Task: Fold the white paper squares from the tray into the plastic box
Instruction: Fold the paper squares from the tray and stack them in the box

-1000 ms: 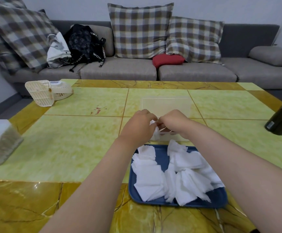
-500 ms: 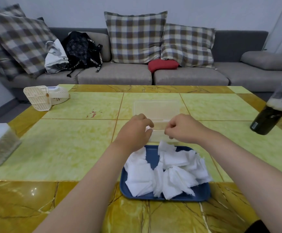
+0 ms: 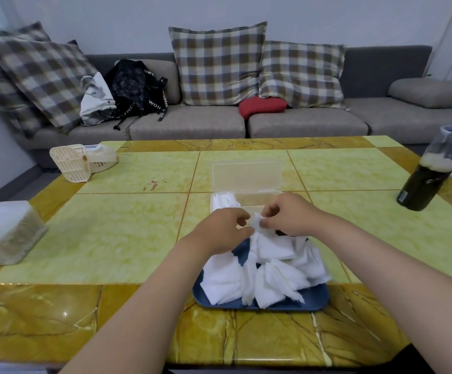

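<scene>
A blue tray (image 3: 314, 300) near the table's front edge holds a loose heap of white paper squares (image 3: 268, 273). Just beyond it stands the clear plastic box (image 3: 257, 197) with its lid (image 3: 246, 175) raised; folded white squares (image 3: 223, 202) stand in its left end. My left hand (image 3: 219, 230) and my right hand (image 3: 289, 214) meet above the far end of the tray. Both pinch one small white paper square (image 3: 257, 221) between thumb and fingers. The hands hide the box's front wall.
A dark bottle (image 3: 424, 179) stands at the table's right edge. A cream fan (image 3: 82, 164) lies at the far left, and a translucent white box (image 3: 6, 233) sits at the left edge. Behind the table is a grey sofa (image 3: 189, 125) with checked cushions and bags.
Both hands drew back from the box to just above the tray's far end and now pinch a paper square together. The view tilted up slightly.
</scene>
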The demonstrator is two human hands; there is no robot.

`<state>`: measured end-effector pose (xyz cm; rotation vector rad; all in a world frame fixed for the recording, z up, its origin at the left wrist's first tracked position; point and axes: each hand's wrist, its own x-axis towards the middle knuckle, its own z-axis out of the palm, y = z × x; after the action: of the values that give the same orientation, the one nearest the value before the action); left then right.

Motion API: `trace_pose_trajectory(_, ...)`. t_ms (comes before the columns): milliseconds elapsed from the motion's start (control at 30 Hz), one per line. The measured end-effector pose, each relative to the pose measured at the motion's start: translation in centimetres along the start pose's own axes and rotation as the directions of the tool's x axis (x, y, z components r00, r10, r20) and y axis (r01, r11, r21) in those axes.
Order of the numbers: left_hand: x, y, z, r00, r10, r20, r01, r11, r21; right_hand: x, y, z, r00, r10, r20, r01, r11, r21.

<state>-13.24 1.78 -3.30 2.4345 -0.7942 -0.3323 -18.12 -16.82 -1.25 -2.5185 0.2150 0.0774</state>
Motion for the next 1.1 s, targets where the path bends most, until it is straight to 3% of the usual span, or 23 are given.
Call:
trace_pose_trajectory(167,0.3,1.2,0.2,0.996,0.014,-0.087,-0.037,0.960,-0.277,-0.6,0.2,-0.7,0.999,0.031,-0.028,-0.021,0.948,0.318)
trace_pose_trajectory(300,0.5,1.5,-0.1,0.984,-0.127,-0.126,0.029,0.808,-0.589,-0.8,0.2,-1.2,0.999,0.037,-0.026,-0.023,0.907,0.420)
trace_pose_trajectory(467,0.3,1.4,-0.7,0.980,-0.147,-0.137,0.028,0.776,-0.630,-0.5,0.1,-1.0,0.999,0.037,-0.040,-0.013,0.881,0.472)
trace_pose_trajectory(667,0.2,1.1,-1.1,0.979,-0.105,-0.177,-0.015,0.821,-0.571,0.1,-1.1,-0.8,0.993,-0.027,-0.113,0.079,0.872,0.483)
trace_pose_trajectory(733,0.3,0.8,-1.0,0.971,-0.136,-0.195,0.011,0.845,-0.535,0.1,-1.0,-0.8,0.997,-0.034,-0.070,0.058,0.929,0.365)
trace_pose_trajectory(833,0.5,0.3,-0.9,0.958,-0.182,-0.221,0.061,0.883,-0.465,-0.5,-0.3,-1.1,0.996,-0.066,0.052,0.069,0.997,-0.044)
trace_pose_trajectory(967,0.3,0.3,-1.0,0.943,-0.210,-0.258,0.081,0.898,-0.433,-1.4,-0.2,-1.5,0.989,-0.110,0.098,0.117,0.991,-0.064)
trace_pose_trajectory(1100,-0.4,0.8,-1.3,0.951,-0.207,-0.231,0.060,0.853,-0.518,-2.2,0.0,-0.9,0.939,-0.036,0.342,0.126,0.961,-0.245)
